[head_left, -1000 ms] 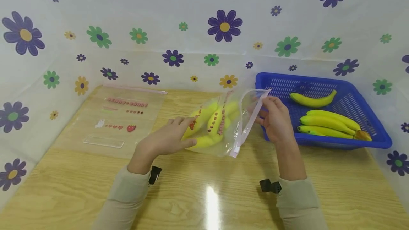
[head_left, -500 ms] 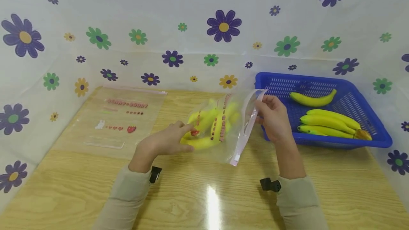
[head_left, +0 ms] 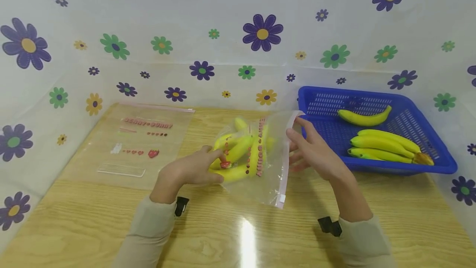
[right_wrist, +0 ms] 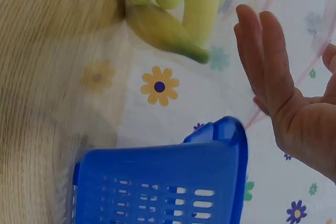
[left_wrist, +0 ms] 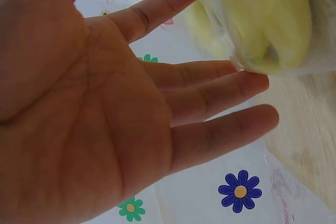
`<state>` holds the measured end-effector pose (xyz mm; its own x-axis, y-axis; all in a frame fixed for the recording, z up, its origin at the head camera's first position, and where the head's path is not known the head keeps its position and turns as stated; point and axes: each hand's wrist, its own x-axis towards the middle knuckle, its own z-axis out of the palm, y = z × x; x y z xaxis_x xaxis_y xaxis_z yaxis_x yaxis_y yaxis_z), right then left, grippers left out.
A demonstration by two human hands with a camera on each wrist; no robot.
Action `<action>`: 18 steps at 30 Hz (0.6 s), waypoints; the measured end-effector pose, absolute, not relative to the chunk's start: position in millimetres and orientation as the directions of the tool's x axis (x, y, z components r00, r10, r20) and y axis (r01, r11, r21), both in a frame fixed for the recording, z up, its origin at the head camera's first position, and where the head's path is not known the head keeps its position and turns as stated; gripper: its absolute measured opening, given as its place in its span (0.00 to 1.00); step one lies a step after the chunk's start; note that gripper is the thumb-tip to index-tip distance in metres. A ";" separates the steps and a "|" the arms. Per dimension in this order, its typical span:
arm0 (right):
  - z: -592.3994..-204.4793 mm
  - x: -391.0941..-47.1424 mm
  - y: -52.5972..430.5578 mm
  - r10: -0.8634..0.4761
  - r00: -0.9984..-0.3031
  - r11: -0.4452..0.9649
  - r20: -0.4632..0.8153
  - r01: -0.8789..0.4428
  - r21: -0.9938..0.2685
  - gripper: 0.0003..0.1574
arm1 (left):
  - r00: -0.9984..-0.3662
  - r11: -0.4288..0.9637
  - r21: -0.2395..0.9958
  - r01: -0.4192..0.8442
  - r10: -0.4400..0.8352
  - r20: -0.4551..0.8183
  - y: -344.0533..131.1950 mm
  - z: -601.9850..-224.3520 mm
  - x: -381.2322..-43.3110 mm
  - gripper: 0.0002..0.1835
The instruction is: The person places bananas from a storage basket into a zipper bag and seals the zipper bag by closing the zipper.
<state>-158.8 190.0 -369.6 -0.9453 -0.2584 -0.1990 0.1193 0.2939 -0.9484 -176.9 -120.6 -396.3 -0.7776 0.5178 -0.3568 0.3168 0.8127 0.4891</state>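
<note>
A clear zip bag (head_left: 273,177) with pink lettering and several bananas (head_left: 232,173) inside lies between my hands. My left hand (head_left: 197,164) is at the bag's closed end, index finger and thumb touching it. In the left wrist view the fingers of that left hand (left_wrist: 173,93) stretch out, tips at the bag's bottom edge. My right hand (head_left: 316,148) is at the bag's pink zip edge (head_left: 284,168), thumb on the near side, lower fingers behind. In the right wrist view this right hand (right_wrist: 289,87) has long, nearly straight fingers and its thumb apart from them.
A blue basket (head_left: 420,111) with several bananas (head_left: 383,142) stands at the right. Another clear bag (head_left: 89,156) lies flat at the left on the wooden table (head_left: 208,235). Behind rises a flower-printed cloth (head_left: 223,11).
My right hand has loosened from its pinch on the zip edge and shifted slightly. The bag's mouth has gone from spread to nearly flat, its slider end swinging lower and right.
</note>
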 end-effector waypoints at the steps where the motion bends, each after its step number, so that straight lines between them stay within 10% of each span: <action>1: -368.8 -157.7 188.9 -0.269 -0.941 0.276 -0.204 0.127 -0.953 0.51 | -0.778 0.813 0.491 0.314 0.517 -0.358 -120.9 -396.1 -176.8 0.18; 10: -359.5 -164.4 178.8 -0.155 -0.981 0.228 -0.116 0.079 -0.971 0.46 | -0.792 0.830 0.465 0.308 0.495 -0.357 -118.2 -392.2 -172.8 0.27; 18: -328.0 -207.6 186.5 -0.104 -0.951 0.313 -0.292 0.247 -0.917 0.32 | -0.796 0.843 0.467 0.268 0.467 -0.385 -114.1 -389.7 -158.5 0.36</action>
<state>-207.6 186.5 -328.0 -0.9508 -0.1040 -0.2918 0.2472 0.3127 -0.9171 -158.5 -114.1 -389.7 -0.7963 0.4668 -0.3848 0.2683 0.8426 0.4669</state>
